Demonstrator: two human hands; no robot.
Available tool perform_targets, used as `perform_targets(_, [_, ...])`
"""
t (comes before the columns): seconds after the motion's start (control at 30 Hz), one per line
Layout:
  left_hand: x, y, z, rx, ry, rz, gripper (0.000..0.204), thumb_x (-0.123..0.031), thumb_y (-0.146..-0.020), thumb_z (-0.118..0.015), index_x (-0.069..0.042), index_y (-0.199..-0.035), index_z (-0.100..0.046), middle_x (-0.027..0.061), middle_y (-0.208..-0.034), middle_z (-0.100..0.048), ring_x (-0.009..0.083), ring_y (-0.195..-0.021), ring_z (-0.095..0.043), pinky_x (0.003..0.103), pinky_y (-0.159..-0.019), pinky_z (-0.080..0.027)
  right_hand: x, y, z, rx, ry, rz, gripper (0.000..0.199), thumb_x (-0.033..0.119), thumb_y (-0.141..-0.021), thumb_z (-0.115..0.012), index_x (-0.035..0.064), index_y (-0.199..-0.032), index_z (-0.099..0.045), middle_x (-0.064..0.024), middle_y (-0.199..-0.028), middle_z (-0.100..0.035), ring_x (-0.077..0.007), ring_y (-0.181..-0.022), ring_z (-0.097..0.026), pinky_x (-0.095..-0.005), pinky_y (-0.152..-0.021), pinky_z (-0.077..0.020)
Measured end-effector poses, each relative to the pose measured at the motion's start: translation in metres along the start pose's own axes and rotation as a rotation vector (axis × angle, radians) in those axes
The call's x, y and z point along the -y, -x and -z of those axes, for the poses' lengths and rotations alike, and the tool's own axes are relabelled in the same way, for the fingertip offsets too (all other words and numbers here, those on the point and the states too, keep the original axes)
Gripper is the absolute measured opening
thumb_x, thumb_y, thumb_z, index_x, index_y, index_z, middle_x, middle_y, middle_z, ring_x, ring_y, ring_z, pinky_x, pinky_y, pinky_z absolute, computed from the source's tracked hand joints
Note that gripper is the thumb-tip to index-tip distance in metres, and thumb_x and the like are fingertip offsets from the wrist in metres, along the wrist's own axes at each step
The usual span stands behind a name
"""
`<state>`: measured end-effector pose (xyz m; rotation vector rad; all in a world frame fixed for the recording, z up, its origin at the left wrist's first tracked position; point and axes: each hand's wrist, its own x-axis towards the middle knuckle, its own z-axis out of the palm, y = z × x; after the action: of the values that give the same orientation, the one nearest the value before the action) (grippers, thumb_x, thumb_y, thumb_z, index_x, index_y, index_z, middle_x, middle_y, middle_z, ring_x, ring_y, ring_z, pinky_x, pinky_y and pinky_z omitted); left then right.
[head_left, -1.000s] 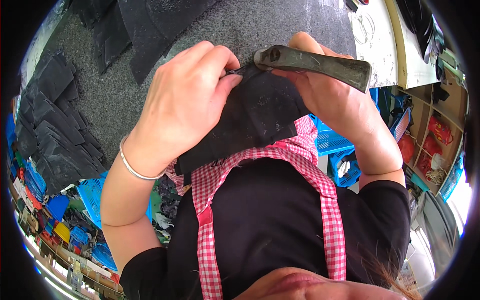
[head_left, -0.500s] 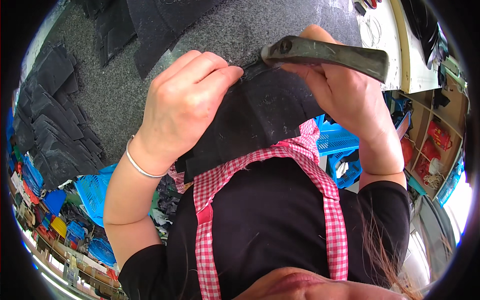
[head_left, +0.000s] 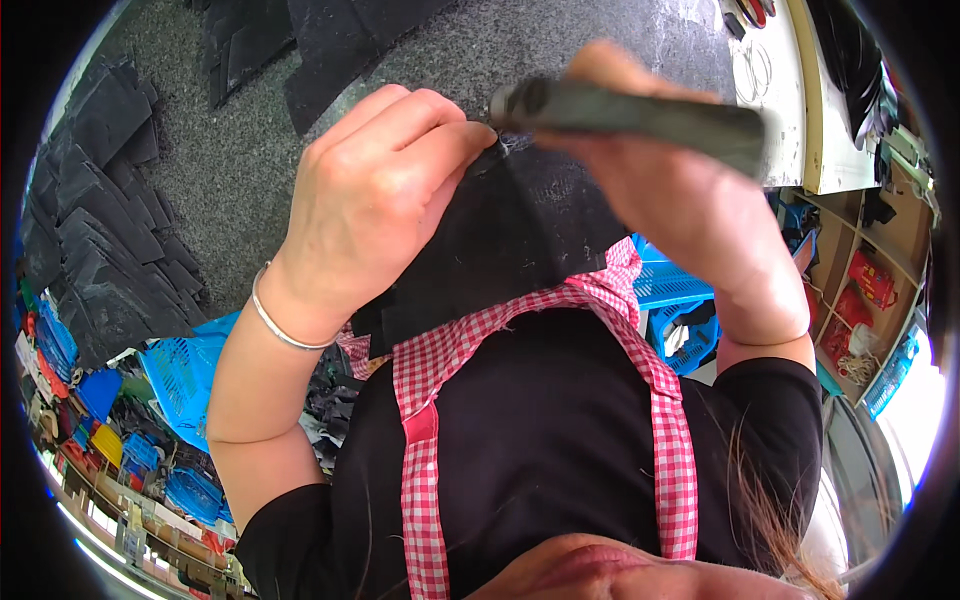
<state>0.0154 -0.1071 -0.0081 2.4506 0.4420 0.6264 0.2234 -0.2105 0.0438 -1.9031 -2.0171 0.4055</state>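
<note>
A flat black piece of leather-like material (head_left: pixel 520 225) lies at the near edge of the worktable, partly over my apron. My left hand (head_left: pixel 385 175) is closed in a pinch on its far edge, thumb and fingertips pressed together. In my right hand (head_left: pixel 680 185) is a hammer (head_left: pixel 640 115), its dark metal head blurred by motion. The striking end is close to the left fingertips, above the far edge of the black piece. Most of the hammer's handle is hidden by the hand.
Overlapping black pieces (head_left: pixel 110 220) are stacked along the left of the grey speckled worktable (head_left: pixel 220 170). More black sheets (head_left: pixel 340 50) lie at the far side. Blue plastic baskets (head_left: pixel 180 385) stand below left; a blue crate (head_left: pixel 675 280) and wooden shelves (head_left: pixel 865 240) are at right.
The hammer and my right hand have shifted left, toward the left fingertips. My left hand keeps its pinch, with fingertips slightly farther right along the black piece.
</note>
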Motion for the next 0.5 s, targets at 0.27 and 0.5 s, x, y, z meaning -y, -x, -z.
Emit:
perform_targets(0.27, [-0.003, 0.009, 0.006, -0.002, -0.049, -0.018, 0.022, 0.004, -0.074, -0.078, -0.003, -0.095, -0.077, 0.0077, -0.090, -0.070, 0.0266, -0.081, -0.068, 0.037, -0.071, -0.056, 0.002, -0.007, 0.003, 0.021, -0.014, 0.031, 0.017, 0.015, -0.093, -0.076, 0.0075, -0.095, -0.061, -0.0084, -0.080, -0.063, -0.0319, -0.073, -0.068, -0.0389, -0.061, -0.0516])
perform_targets(0.5, [0.004, 0.020, 0.013, -0.011, -0.081, -0.057, 0.020, -0.001, -0.072, -0.073, -0.004, -0.092, -0.075, 0.0037, -0.091, -0.068, 0.0224, -0.084, -0.068, 0.034, -0.071, -0.058, 0.009, -0.008, -0.006, 0.056, 0.050, 0.081, 0.015, 0.013, -0.090, -0.076, 0.0103, -0.095, -0.062, -0.0050, -0.081, -0.063, -0.0253, -0.073, -0.070, -0.0370, -0.060, -0.0532])
